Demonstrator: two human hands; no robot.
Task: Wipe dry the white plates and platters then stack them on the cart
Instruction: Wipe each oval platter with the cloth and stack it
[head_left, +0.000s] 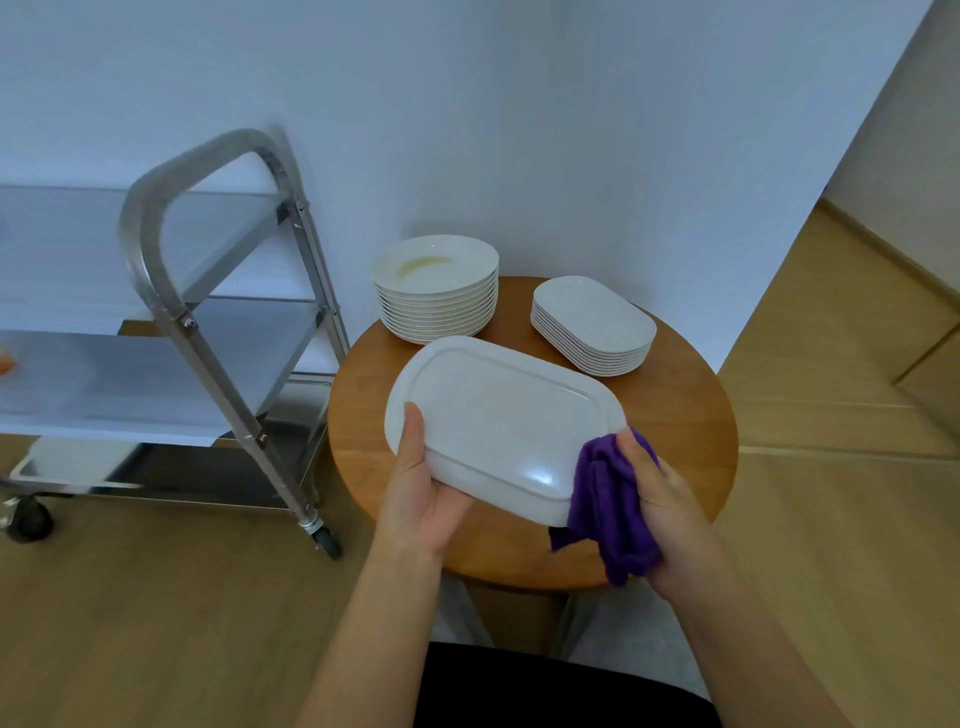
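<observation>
Head view: wiping step, large white oval platter (501, 421) gripped by left hand (422, 488), underside up. Right-hand (662, 512) fingers (631, 449) bunched round purple cloth (608, 499) at rim. Next, probably: finish drying, stack on steel cart (171, 291).

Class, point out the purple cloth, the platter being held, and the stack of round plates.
purple cloth (608, 499): head view, on its bunched middle.
platter (498, 415): head view, on its upturned underside.
stack of round plates (434, 265): head view, on the top plate's well.
</observation>
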